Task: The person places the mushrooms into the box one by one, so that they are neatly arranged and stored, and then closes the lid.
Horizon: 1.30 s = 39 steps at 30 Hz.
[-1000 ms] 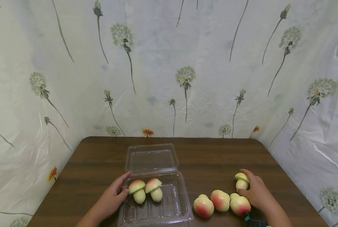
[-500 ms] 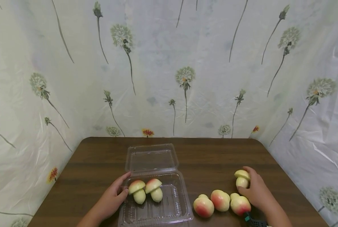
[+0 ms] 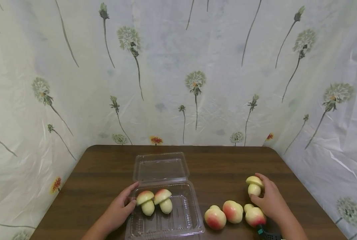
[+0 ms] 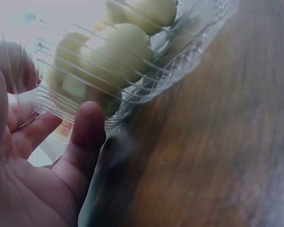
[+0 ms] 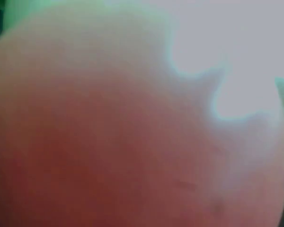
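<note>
A: Where does the toy mushroom (image 3: pixel 254 185) sit relative to the two hands?

B: It is in the right hand (image 3: pixel 269 199), fingers curled round its far and right sides, on the right part of the wooden table (image 3: pixel 106 166). Its cap is up and its stem down, so the long axis runs roughly upright. I cannot tell whether it rests on the table or is just clear of it

A: And the clear plastic clamshell box (image 3: pixel 166 216)?

B: Off to the left of that mushroom, well apart, with three more mushrooms between them lying on their sides: the left red-capped mushroom (image 3: pixel 215 217), the middle one (image 3: pixel 233 211) and the one nearest the right wrist (image 3: pixel 254 216). The right hand is clearly the nearer one to all four

A: What is the left hand (image 3: pixel 117 210) doing?

B: It rests against the box's left wall, fingers relaxed and nearly straight, thumb at the near-left corner. The left wrist view shows the fingertips (image 4: pixel 87 124) touching the ribbed plastic wall (image 4: pixel 132 90), not gripping it

A: What is in the box?

B: Two mushrooms side by side in the far-left part of the tray: one (image 3: pixel 146 202) close to the left fingers, the other (image 3: pixel 164 200) touching it on its right. Both lean a little, caps toward the far side. The hinged lid (image 3: pixel 160 168) lies open flat behind the tray. The near and right parts of the tray hold nothing

A: Does the right wrist view help?

B: No, it is a pink blur too close to read
</note>
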Tool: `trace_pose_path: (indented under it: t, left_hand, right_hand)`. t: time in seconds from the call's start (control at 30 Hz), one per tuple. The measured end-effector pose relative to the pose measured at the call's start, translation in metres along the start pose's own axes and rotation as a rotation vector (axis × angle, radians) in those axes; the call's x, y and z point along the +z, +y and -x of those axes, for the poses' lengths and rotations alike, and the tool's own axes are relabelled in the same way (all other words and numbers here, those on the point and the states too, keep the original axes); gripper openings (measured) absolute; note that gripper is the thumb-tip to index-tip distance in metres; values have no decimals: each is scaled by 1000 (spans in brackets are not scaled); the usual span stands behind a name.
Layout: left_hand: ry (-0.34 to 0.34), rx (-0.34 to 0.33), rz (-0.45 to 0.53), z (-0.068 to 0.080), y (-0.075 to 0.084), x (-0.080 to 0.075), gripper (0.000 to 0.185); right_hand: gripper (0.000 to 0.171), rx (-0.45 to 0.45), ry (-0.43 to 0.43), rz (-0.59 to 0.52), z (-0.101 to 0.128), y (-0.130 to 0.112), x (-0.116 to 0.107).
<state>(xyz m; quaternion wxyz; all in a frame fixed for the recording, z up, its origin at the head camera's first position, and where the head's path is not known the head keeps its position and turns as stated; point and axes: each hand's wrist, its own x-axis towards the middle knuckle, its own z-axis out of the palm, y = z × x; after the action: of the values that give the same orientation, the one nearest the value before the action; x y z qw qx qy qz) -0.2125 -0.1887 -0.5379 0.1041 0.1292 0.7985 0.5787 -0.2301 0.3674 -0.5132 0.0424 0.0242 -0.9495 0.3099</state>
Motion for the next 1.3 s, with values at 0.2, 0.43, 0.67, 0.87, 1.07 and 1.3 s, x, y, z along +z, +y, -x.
trace_pose_path:
  t: [0.2,0.43,0.67,0.87,1.07,1.3]
  left_hand:
    - [-1,-2,-6,-1,-2,1,63]
    - [1,8,3,0,-1,0,62]
    - [-17,9,18,-1,-3,1,62]
    - [-18,15,7,-2,-2,0,62]
    - [-17,23,10,-2,-2,1,63]
    - [-27,23,18,-1,-1,0,63]
  right_hand:
    - [88,-25,20,-38,3,-8,1]
    - [86,-89,3,-145,1,-20,3]
    - [82,-150,-20,-237,-1,-43,-2]
    - [83,-186,-34,-257,3,-60,-2]
    - [84,-205,-53,-267,4,-68,4]
    - [82,-235,-77,-294,2,-77,9]
